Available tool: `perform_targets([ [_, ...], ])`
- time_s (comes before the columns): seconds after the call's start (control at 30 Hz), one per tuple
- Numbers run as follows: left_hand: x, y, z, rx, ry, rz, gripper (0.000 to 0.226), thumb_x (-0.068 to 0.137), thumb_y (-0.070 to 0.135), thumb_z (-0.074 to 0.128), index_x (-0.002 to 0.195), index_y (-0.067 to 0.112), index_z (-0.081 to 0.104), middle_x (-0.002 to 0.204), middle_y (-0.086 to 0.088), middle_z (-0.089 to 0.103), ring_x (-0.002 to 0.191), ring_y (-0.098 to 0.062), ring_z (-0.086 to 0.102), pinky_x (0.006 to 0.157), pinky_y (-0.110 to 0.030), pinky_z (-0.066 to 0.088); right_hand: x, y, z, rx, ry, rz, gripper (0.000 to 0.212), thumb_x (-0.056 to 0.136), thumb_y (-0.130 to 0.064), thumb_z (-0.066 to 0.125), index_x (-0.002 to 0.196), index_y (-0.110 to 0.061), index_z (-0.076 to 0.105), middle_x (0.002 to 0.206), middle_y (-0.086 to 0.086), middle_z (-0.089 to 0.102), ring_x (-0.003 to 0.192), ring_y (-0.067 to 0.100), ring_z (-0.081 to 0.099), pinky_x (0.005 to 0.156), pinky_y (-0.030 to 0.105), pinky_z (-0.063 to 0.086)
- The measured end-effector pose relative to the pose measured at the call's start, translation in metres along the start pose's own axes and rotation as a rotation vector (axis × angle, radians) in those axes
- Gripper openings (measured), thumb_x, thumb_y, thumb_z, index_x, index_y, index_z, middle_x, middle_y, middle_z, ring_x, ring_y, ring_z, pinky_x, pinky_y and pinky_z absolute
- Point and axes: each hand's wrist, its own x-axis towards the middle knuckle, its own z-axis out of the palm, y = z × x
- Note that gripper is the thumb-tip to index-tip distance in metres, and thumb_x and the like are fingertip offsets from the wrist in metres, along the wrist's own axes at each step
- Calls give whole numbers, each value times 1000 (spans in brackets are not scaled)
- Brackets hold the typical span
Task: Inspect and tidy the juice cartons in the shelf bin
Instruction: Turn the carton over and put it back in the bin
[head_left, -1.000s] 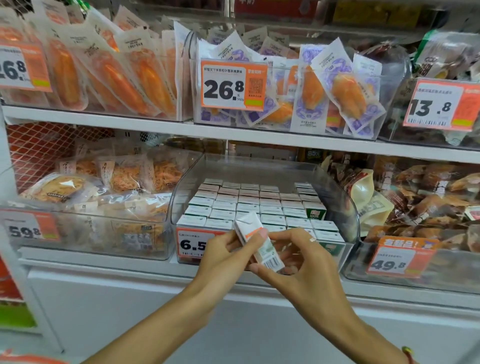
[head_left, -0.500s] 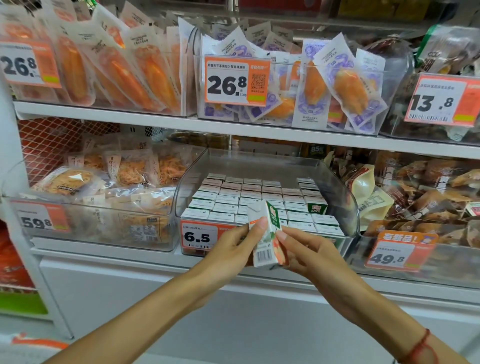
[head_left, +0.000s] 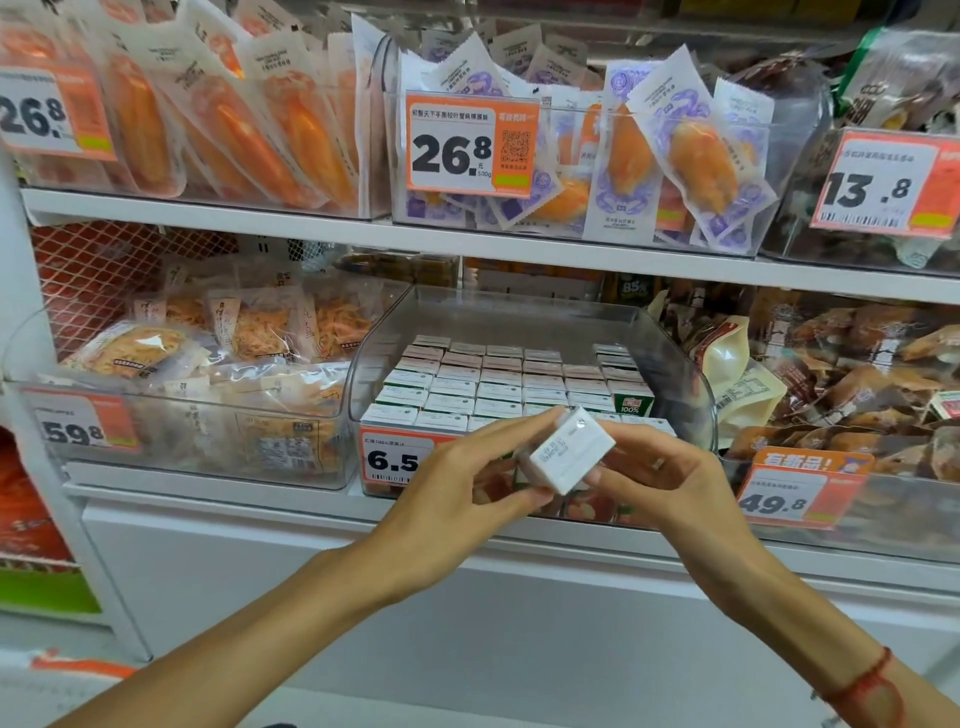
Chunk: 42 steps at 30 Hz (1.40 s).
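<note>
A small white juice carton (head_left: 569, 451) is held in front of the clear shelf bin (head_left: 670, 353), tipped so its white printed end faces me. My left hand (head_left: 467, 483) pinches it from the left, with the thumb at the upper edge and fingers under it. My right hand (head_left: 660, 467) grips its right side. Inside the bin, several rows of matching cartons (head_left: 498, 384) stand upright, white tops showing. One green-sided carton (head_left: 631, 402) stands at the right end of the rows. A 6.5 price tag (head_left: 395, 454) hangs on the bin's front.
A clear bin of shredded snack packs (head_left: 208, 374) sits to the left and one of brown snack packs (head_left: 852, 384) to the right. The shelf above (head_left: 467, 244) holds bins of orange vacuum-packed food. A white panel (head_left: 363, 597) lies below the shelf.
The carton has turned in my hands, from upright with its side and barcode showing to tipped with its white end toward me. My view has shifted slightly.
</note>
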Motion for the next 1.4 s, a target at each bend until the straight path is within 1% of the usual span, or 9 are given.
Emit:
perform_targets([
  [0.17, -2, 2, 1, -1, -8, 1, 69, 86, 17, 73, 133, 59, 44, 133, 36, 51, 128, 10, 45, 95, -13, 47, -4, 0, -1, 11, -25, -32, 36, 68, -29, 75, 102, -40, 75, 110, -12, 73, 107, 6, 67, 81, 15, 53],
  [0.33, 3, 6, 4, -292, 62, -173, 49, 84, 32, 68, 130, 40, 53, 115, 12, 70, 107, -6, 66, 86, -23, 55, -8, 1, 7, -90, -71, -52, 59, 82, -26, 66, 136, -41, 48, 121, -10, 67, 114, 8, 63, 88, 26, 56],
  [0.43, 5, 8, 0, -445, 109, -321, 52, 82, 43, 64, 129, 52, 44, 106, 9, 75, 99, -8, 71, 78, -24, 58, -12, -2, 8, -223, -182, -20, 77, 74, -41, 74, 140, -55, 37, 131, -19, 57, 118, -2, 57, 93, 18, 51],
  [0.53, 6, 8, -2, -536, 62, -446, 48, 87, 44, 61, 130, 53, 44, 104, 4, 76, 97, -10, 72, 72, -21, 58, -12, -4, 10, -334, -245, -34, 77, 74, -40, 76, 142, -47, 41, 127, -23, 61, 114, -3, 60, 92, 16, 50],
  [0.63, 7, 9, -1, -587, -5, -531, 33, 91, 48, 56, 122, 37, 63, 107, -1, 75, 99, -15, 72, 78, -26, 59, -8, -7, 11, -254, -203, -5, 61, 71, -45, 75, 129, -35, 60, 114, -15, 71, 105, 4, 67, 86, 19, 53],
  [0.77, 4, 7, -4, -717, -80, -670, 46, 77, 53, 66, 120, 37, 67, 117, -6, 71, 105, -20, 70, 88, -37, 58, -5, -12, 9, -169, -54, 57, 31, 70, -60, 62, 83, -37, 79, 79, -3, 76, 69, 8, 70, 61, 18, 55],
  [1.03, 8, 10, -2, -1059, 38, -963, 62, 71, 26, 81, 123, 0, 58, 113, -27, 68, 96, -33, 72, 66, -36, 62, -1, -11, 9, -36, -45, 306, 57, 67, -67, 60, 78, -15, 80, 79, 14, 76, 65, 20, 72, 55, 18, 54],
  [1.23, 10, 10, -3, -1047, 91, -910, 58, 70, 24, 80, 122, 5, 61, 116, -25, 67, 96, -33, 72, 69, -39, 63, 2, -10, 8, -5, -95, 359, 53, 68, -66, 62, 83, -18, 80, 88, 14, 76, 72, 19, 73, 58, 18, 54],
  [1.4, 12, 8, -7, -816, 48, -544, 47, 79, 30, 74, 125, 33, 63, 120, -1, 70, 106, -18, 70, 88, -29, 57, 3, -11, 9, 134, -219, 356, 45, 81, -61, 63, 114, -31, 71, 107, 10, 74, 97, 25, 72, 74, 23, 56],
])
